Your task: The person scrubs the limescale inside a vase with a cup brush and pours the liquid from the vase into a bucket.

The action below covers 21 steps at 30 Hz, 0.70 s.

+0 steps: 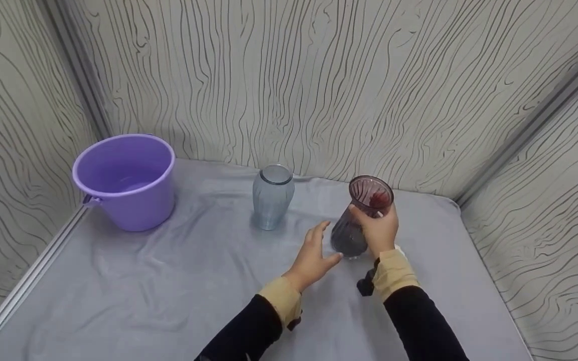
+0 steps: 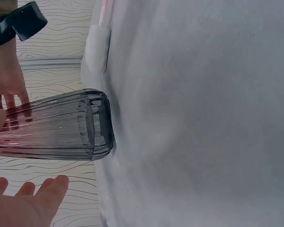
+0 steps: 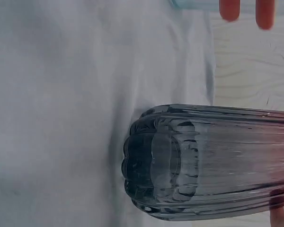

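I take the blue vase (image 1: 272, 208) as my mark: it stands upright on the desk (image 1: 143, 281), which is spread with rumpled grey cloth, close to the back wall (image 1: 314, 90). To its right, and a little nearer the person, is a smoky purple glass vase (image 1: 345, 233), ribbed down its sides, with its flared mouth upward. The right hand (image 1: 383, 230) has hold of this one high up, just under the rim, its thumb across the near side and its fingers curled round the far side, where they show through the glass. The base is right down by the cloth; I cannot tell whether it touches.

The left hand (image 1: 314, 258) is nearer the person than the blue vase and slightly to its right, so that it lies beside the foot of the smoky one. It is well open, thumb spread away from the fingers, and grips nothing; the left wrist view shows its visible fingers apart from the glass.

Well to the left of the blue vase sits a purple bucket (image 1: 141, 213), upright. To the right of the blue vase, past the smoky one, the left wrist view catches a white object (image 2: 98, 49) with something pink at its end; what it is I cannot tell.
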{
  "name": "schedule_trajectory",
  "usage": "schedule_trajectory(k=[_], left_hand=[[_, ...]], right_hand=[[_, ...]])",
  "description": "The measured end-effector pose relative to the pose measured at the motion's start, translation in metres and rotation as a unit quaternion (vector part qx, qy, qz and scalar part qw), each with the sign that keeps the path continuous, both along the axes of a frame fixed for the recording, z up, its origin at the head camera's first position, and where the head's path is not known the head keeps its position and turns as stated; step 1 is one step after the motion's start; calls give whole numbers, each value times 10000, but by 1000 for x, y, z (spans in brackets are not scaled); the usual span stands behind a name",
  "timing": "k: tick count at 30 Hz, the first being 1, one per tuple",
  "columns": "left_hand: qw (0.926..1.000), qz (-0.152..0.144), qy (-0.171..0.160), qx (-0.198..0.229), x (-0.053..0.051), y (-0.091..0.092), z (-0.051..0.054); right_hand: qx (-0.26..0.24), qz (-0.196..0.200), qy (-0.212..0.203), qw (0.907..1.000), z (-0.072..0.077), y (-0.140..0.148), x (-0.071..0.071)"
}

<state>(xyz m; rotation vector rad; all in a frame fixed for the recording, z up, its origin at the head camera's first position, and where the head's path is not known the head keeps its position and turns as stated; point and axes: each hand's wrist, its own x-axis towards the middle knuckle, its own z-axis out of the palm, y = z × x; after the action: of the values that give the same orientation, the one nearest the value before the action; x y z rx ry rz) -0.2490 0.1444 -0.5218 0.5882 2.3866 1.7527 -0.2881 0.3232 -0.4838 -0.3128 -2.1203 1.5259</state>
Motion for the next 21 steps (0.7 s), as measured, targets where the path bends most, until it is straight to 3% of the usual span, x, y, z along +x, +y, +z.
schedule_trajectory(k=[8,13,21], left_hand=[[9998,175,102,67,0,-7,2],[9988,275,392,105,1,-13,4],[9962,391,749,190,1,-23,7]], right_hand=[[-197,438,501,9976,6,-25,18],[-143,504,692,9962,11,-41,24],[-509,717,859,9924,11,-59,31]])
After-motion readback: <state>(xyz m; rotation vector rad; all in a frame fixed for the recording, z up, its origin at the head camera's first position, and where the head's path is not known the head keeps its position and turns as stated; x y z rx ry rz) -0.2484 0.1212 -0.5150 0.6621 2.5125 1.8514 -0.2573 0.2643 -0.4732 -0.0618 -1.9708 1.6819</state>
